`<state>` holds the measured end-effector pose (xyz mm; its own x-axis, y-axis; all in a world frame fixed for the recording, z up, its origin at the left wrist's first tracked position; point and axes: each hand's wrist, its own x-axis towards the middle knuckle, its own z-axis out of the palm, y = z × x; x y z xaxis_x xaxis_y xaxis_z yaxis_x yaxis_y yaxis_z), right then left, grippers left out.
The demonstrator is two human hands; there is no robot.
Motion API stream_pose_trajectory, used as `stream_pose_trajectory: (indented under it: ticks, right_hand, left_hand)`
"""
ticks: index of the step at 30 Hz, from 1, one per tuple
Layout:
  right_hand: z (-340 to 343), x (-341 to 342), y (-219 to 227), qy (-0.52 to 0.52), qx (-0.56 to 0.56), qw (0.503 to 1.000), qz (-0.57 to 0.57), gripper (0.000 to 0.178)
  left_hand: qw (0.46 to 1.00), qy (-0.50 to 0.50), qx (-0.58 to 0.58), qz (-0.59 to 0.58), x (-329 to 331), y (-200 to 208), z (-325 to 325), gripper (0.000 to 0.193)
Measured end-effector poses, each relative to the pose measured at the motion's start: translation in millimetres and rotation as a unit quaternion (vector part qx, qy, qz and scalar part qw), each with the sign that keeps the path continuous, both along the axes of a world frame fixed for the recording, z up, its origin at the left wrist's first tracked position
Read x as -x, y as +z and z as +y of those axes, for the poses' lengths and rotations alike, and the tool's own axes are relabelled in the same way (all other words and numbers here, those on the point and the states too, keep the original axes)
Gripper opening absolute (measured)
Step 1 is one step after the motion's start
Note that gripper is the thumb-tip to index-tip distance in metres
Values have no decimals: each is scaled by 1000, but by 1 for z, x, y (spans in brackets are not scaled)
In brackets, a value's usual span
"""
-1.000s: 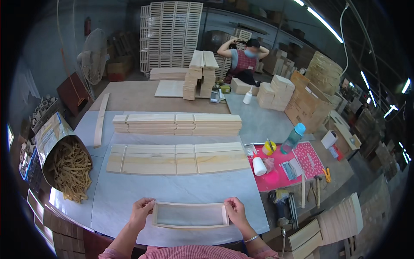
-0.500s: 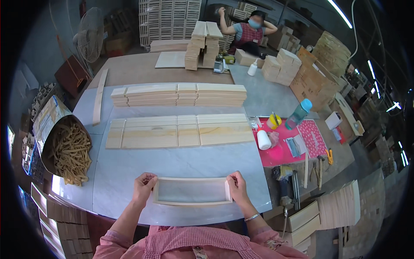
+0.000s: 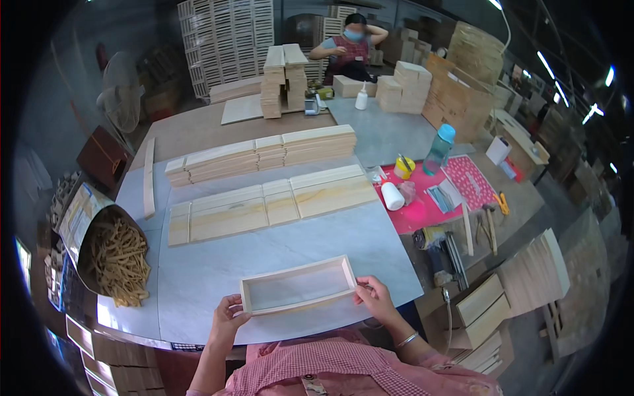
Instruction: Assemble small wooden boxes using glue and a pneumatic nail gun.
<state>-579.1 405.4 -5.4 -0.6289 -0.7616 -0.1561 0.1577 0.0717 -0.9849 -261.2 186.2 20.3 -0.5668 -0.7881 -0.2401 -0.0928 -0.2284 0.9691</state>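
Observation:
A shallow, rectangular wooden frame (image 3: 300, 305) rests at the table's near edge, slightly slanted, its right end farther from me. The bluish-grey tabletop shows through its middle. My left hand (image 3: 229, 315) pinches its near left corner between thumb and fingers. At the right end, my right hand (image 3: 375, 297) has its fingers closed on the near corner. Beyond the frame lies a row of pale grooved boards (image 3: 231, 214), side by side. Farther back is a longer stack of similar grooved boards (image 3: 224, 164).
A sack of wood strips (image 3: 119, 257) stands at left. On the right are a pink mat (image 3: 413, 218), white glue bottle (image 3: 392, 196), blue-capped water bottle (image 3: 437, 153), hammer (image 3: 490, 224) and nail gun (image 3: 439, 254). A masked co-worker (image 3: 350, 49) sits beyond stacked boards (image 3: 272, 89).
The view has turned, so the scene looks slanted. The wooden frame's right end has swung away from me, and both hands have shifted their hold. The co-worker has lowered one arm.

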Motion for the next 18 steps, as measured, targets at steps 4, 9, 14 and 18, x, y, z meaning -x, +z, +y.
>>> stream_pose_trajectory:
  ticks: [4,9,14,18]
  right_hand:
    - [-3,11,-3,29,27,999,-17,25]
    - [-3,17,-15,68,44,996,-31,21]
    - [-5,15,-8,71,34,996,-52,20]
    - [-5,22,-12,92,11,995,-31,21]
  left_hand:
    - [1000,-21,13,-5,1,-2,-2,53]
    - [999,-24,-47,9,-4,-8,-8,56]
    - [997,-14,-76,20,-3,-3,-4,55]
    - [992,-14,-109,68,-6,-17,-13,53]
